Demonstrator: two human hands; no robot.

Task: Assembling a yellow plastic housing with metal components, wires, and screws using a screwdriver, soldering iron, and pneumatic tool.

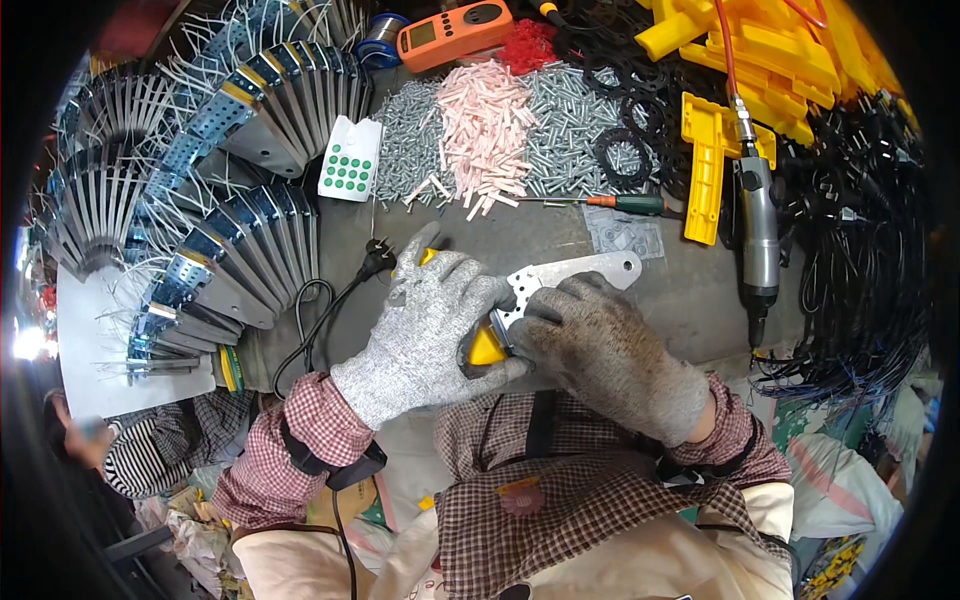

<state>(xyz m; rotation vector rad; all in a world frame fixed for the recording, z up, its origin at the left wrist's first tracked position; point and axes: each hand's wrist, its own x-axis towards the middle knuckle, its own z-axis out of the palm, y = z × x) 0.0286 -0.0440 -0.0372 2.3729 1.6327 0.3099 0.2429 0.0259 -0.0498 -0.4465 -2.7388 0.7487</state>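
My left hand (415,320), in a pale grey knit glove, is closed around a yellow plastic housing (487,347), which shows at its thumb and past its fingers. My right hand (615,350), in a darker, stained glove, grips a flat silver metal plate (590,267) against the housing. The plate has a rounded end with one hole and several small holes near my left fingertips. Where plate and housing meet is mostly hidden by my fingers. Just left of my left hand lies a black power plug (377,257) on its cord.
Behind my hands are piles of silver screws (575,130) and pale pink sleeves (485,130). A green-handled screwdriver (640,204) and a pneumatic driver (757,230) lie to the right, near yellow housings (706,170) and black cords (850,250). Metal blade assemblies (250,250) crowd the left; an orange meter (455,35) sits at the back.
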